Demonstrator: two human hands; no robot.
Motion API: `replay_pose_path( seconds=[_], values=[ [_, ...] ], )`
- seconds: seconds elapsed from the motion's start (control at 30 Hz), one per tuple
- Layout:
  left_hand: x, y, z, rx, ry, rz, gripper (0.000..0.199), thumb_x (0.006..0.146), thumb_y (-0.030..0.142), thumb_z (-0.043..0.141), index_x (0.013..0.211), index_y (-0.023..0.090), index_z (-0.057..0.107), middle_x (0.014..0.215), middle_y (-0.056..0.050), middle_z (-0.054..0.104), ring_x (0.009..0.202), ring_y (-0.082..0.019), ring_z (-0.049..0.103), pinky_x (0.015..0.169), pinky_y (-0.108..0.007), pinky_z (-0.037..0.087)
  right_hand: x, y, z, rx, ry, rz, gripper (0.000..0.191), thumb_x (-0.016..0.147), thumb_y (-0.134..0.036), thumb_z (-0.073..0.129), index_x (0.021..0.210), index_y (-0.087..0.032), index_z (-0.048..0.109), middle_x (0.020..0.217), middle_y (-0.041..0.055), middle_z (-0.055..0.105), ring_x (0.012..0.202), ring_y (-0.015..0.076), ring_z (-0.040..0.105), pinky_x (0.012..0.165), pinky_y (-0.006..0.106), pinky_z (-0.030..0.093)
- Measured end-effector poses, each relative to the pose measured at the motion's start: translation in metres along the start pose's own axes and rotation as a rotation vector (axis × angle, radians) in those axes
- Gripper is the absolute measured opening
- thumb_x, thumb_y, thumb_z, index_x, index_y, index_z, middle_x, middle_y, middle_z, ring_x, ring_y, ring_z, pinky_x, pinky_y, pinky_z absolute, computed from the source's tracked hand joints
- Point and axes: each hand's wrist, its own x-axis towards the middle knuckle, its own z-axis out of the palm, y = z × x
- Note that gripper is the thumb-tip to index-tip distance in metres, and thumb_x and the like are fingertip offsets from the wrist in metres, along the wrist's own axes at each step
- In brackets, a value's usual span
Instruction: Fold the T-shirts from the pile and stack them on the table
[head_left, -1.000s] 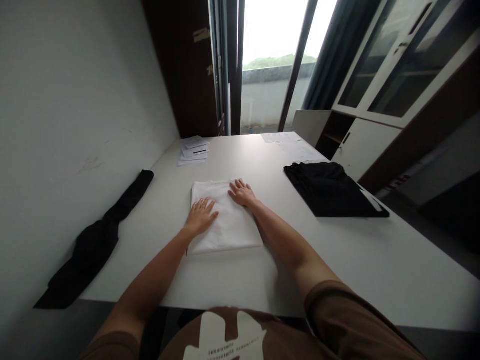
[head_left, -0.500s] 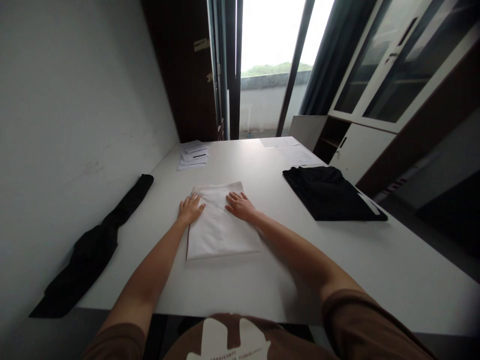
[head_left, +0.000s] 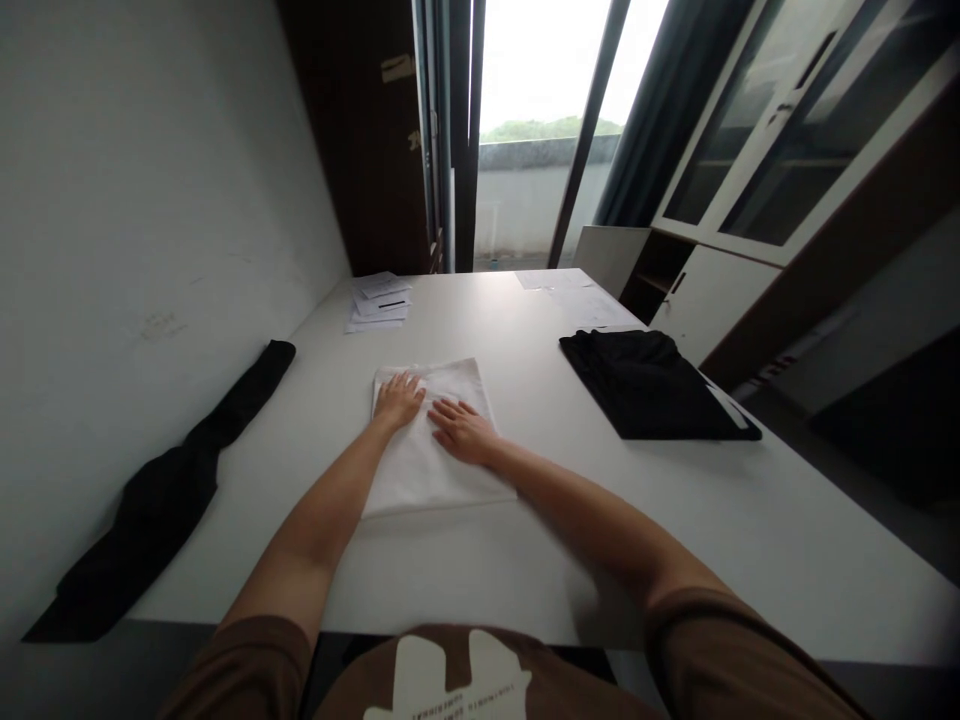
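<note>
A folded white cloth (head_left: pixel 427 475), perhaps a garment, lies flat in front of me. My left hand (head_left: pixel 400 398) rests palm down on its far left part, fingers stretched out. Close beside it, my right hand (head_left: pixel 461 428) lies flat near the cloth's middle, with fingers extended and pointing left. Neither hand grips anything. Faint creases show in the fabric around the hands.
The cloth is on a white table (head_left: pixel 465 560). Folded black clothing (head_left: pixel 649 385) lies to the right, and a long black cloth (head_left: pixel 176 490) along the left edge by the wall. Papers with a dark pen (head_left: pixel 381 305) lie far left; more paper sheets (head_left: pixel 581 303) far right.
My left hand has moved inward from the cloth's left edge. My right hand has shifted left and slightly nearer to me. Both stay flat on the cloth.
</note>
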Motion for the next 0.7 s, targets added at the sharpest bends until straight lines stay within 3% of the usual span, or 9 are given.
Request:
replay_pose_path(
  seconds=[0.27,0.43,0.5,0.57,0.63,0.7],
  values=[
    [0.000,-0.047,0.001,-0.001,-0.018,-0.160,0.066,0.104,0.057,0.029,0.162,0.027,0.035,0.171,-0.008,0.024,0.158,-0.032,0.019,0.125,-0.056,0.021,0.009,0.057,-0.002,-0.035,-0.053,0.281,0.069,0.106,-0.059,0.030,0.165,-0.022,0.030,0.172,0.0080,0.018,0.160,0.0266,0.014,0.128,0.045,0.015],
    [-0.020,-0.063,0.003,0.027,0.052,-0.073,0.062,0.106,0.053,0.030,0.160,0.025,0.040,0.170,-0.008,0.028,0.157,-0.032,0.022,0.125,-0.053,0.023,0.023,0.054,-0.005,-0.055,-0.037,0.384,0.069,0.105,-0.058,0.037,0.160,-0.017,0.037,0.170,0.0171,0.023,0.158,0.0334,0.017,0.126,0.051,0.019],
    [-0.028,-0.064,0.002,0.037,0.114,-0.033,0.060,0.106,0.051,0.032,0.156,0.023,0.047,0.169,-0.009,0.031,0.157,-0.033,0.021,0.125,-0.054,0.023,0.035,0.042,-0.002,-0.074,-0.014,0.372,0.068,0.104,-0.057,0.039,0.157,-0.016,0.042,0.167,0.0196,0.028,0.157,0.0354,0.021,0.125,0.054,0.019],
    [-0.036,-0.064,0.001,0.025,0.149,0.008,0.057,0.106,0.050,0.034,0.153,0.022,0.052,0.168,-0.009,0.033,0.157,-0.033,0.021,0.125,-0.054,0.023,0.048,0.031,0.004,-0.073,-0.008,0.266,0.067,0.104,-0.058,0.039,0.157,-0.018,0.042,0.167,0.0171,0.030,0.157,0.0336,0.022,0.125,0.054,0.019],
    [-0.043,-0.061,0.000,-0.004,0.137,0.059,0.056,0.106,0.049,0.035,0.152,0.022,0.053,0.167,-0.008,0.036,0.157,-0.032,0.022,0.125,-0.053,0.024,0.060,0.027,0.009,-0.058,-0.026,0.136,0.066,0.105,-0.059,0.035,0.159,-0.022,0.039,0.169,0.0126,0.029,0.157,0.0300,0.023,0.126,0.051,0.017],
    [-0.049,-0.058,-0.001,-0.025,0.097,0.105,0.056,0.106,0.049,0.036,0.154,0.022,0.050,0.167,-0.007,0.036,0.157,-0.030,0.023,0.125,-0.052,0.024,0.068,0.033,0.013,-0.051,-0.045,0.100,0.066,0.106,-0.060,0.032,0.161,-0.024,0.036,0.170,0.0099,0.026,0.157,0.0282,0.022,0.127,0.050,0.016]
  ],
)
